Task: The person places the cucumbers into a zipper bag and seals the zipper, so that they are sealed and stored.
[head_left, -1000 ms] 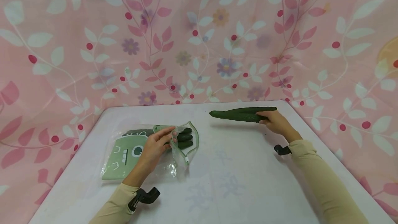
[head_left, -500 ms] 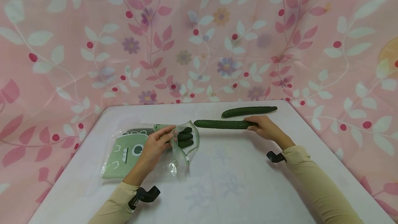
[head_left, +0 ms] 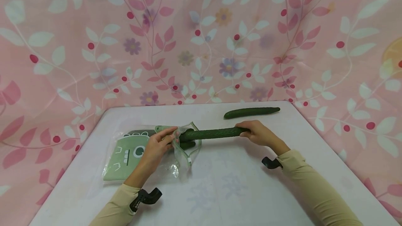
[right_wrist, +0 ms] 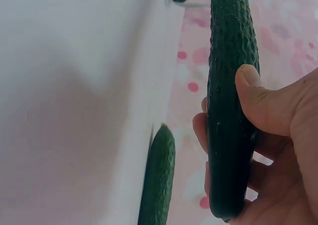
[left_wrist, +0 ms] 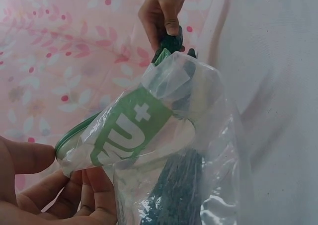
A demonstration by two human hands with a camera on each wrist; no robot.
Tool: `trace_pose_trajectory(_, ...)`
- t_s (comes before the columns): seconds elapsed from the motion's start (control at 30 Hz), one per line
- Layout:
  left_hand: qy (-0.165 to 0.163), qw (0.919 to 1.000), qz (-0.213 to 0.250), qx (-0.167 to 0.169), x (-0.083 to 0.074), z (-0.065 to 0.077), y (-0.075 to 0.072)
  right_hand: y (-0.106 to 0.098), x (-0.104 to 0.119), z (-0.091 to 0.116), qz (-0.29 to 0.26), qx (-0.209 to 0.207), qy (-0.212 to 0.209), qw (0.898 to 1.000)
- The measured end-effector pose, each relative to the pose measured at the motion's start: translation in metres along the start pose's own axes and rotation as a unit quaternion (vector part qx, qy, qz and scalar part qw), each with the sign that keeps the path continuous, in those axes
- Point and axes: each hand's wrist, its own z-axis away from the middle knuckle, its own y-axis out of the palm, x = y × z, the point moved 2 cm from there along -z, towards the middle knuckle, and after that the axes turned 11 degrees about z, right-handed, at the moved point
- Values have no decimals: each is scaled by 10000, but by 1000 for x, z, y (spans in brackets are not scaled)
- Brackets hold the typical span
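My right hand (head_left: 259, 133) grips a long dark green cucumber (head_left: 213, 134) near one end, thumb along its bumpy skin in the right wrist view. The cucumber's far end sits at the mouth of a clear plastic zip bag (head_left: 194, 158) with a green edge. My left hand (head_left: 157, 149) pinches the bag's rim between thumb and fingers, keeping the mouth spread. Inside the bag lie other cucumbers (head_left: 187, 145), partly hidden by the held one. Green lettering (left_wrist: 131, 128) shows on the bag in the left wrist view.
One more cucumber (head_left: 252, 112) lies near the back right edge of the white table (head_left: 251, 191). Under my left forearm the bag carries a green cartoon monster print (head_left: 125, 158). A pink floral cloth (head_left: 201, 37) hangs behind and around the table.
My right hand has lifted one cucumber from beside another at the back right and brought it left and nearer, its tip now at the bag's mouth. The left hand has stayed put.
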Motion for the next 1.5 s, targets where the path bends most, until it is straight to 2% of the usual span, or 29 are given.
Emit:
trace_pose_trajectory(0.4,-25,10000,-27,-41,0,0,1,15,25,-17,-112,229,-258,9993)
trace_pose_trajectory(1.13,79,9999,-124,79,-2,2,-1,25,45,-27,-163,268,-341,9989)
trace_pose_trajectory(1.5,105,9998,-42,188,-2,3,1,34,50,-31,-419,553,-375,9969)
